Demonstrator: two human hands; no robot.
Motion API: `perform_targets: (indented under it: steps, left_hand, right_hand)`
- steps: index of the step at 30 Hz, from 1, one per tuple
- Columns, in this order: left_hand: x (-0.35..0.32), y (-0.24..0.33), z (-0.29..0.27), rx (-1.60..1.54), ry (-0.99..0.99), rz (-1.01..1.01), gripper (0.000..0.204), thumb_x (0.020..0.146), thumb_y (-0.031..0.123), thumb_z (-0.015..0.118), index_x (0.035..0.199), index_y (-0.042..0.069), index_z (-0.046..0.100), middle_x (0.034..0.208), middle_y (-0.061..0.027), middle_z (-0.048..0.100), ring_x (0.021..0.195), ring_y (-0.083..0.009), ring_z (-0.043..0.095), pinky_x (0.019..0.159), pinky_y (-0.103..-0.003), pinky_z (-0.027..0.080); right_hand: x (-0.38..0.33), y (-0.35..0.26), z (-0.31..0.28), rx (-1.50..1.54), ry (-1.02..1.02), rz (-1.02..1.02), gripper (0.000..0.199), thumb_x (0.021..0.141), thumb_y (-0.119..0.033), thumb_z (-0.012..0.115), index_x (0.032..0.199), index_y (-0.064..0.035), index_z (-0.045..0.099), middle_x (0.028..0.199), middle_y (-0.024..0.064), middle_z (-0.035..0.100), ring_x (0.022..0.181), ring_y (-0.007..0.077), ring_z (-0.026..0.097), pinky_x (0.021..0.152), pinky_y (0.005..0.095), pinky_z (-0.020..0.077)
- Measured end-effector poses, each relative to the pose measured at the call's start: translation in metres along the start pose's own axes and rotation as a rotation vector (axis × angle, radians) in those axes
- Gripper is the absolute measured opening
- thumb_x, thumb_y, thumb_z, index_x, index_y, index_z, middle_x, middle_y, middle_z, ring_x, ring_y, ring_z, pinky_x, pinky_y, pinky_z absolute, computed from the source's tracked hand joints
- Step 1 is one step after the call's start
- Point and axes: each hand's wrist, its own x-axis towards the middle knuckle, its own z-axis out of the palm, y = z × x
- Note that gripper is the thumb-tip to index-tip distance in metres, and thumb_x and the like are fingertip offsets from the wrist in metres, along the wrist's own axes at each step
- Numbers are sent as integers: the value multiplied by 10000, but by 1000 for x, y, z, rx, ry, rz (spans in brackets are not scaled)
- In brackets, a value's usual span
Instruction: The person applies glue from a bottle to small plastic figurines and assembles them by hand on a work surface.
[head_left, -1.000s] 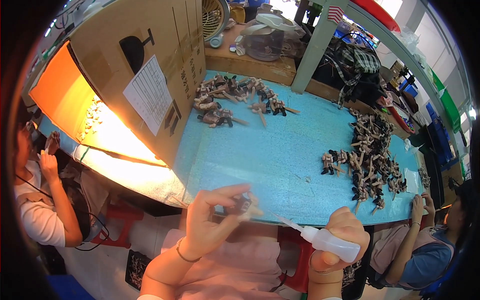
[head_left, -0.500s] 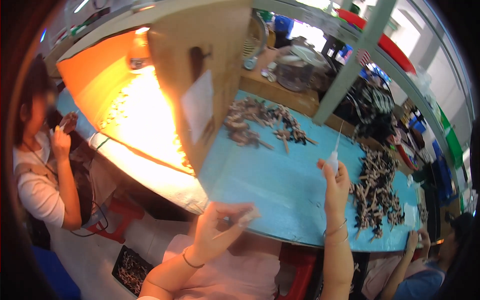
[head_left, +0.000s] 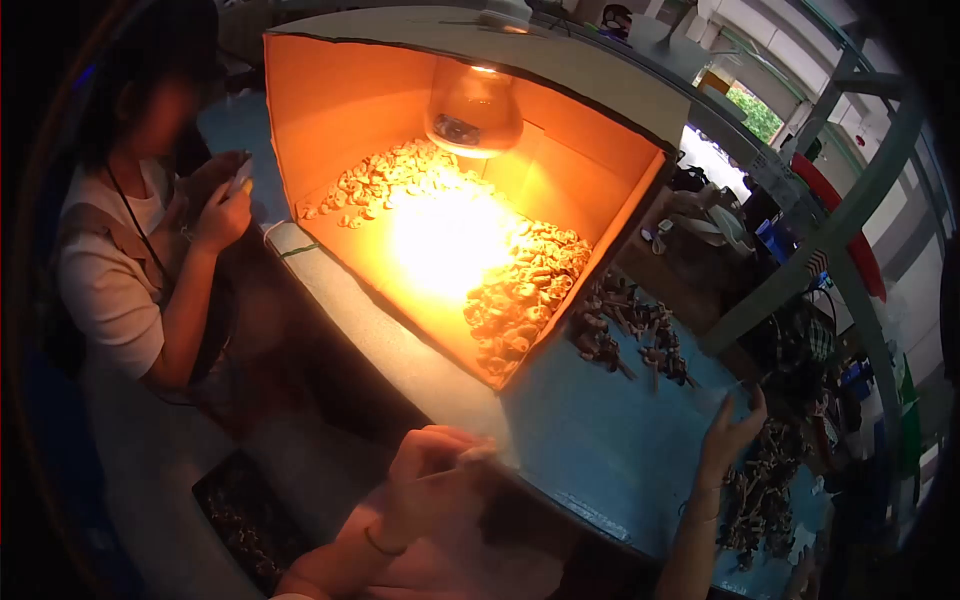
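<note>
My left hand [head_left: 435, 468] is closed over the table's near edge, a small pale piece [head_left: 480, 453] pinched at its fingertips. The piece is blurred, so its kind cannot be told. Farther right, over the blue table, my right hand [head_left: 732, 432] is closed around a needle-tipped bottle [head_left: 742, 398], which shows only faintly in the dim light. A large pile of small brown and black jointed pieces [head_left: 765, 490] lies beyond that hand. In front of both hands stands an open cardboard box [head_left: 345, 95] with many small ring-like pieces [head_left: 525, 300] inside.
A glowing lamp [head_left: 475, 110] hangs in the box. More jointed pieces [head_left: 640, 325] lie behind the blue tabletop [head_left: 590, 450]. At left, a co-worker [head_left: 120, 270] holds something small. A dark bin [head_left: 250, 510] sits on the floor; a grey metal post [head_left: 830, 230] rises at right.
The view has swung left, bringing the lit box to the middle and darkening the surroundings. My left hand has closed more around its piece. My right hand still holds the bottle.
</note>
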Motion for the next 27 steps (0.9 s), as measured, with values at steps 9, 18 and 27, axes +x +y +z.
perform_targets:
  steps: [9,18,27]
  left_hand:
    - [-7,14,-37,-39,254,141,245,809,19,591,981,40,417,971,-129,520,854,-178,566,806,-300,482]
    - [-24,32,-79,13,375,13,299,770,-42,609,992,46,429,995,-130,525,905,-191,565,816,-303,486]
    - [-33,32,-113,1,445,1,294,805,41,614,1025,55,418,1016,-113,508,946,-195,563,817,-336,498]
  right_hand:
    - [-89,-293,35,506,-612,-817,217,752,-104,582,952,-45,523,1025,127,549,945,265,530,765,363,418]
    - [-46,-333,256,-258,-396,-273,394,852,-254,399,1132,-11,534,1246,160,478,1195,309,380,969,443,270]
    - [-14,-319,302,-495,-865,-486,298,854,-305,429,1118,-236,549,1127,43,554,1071,226,471,863,408,346]
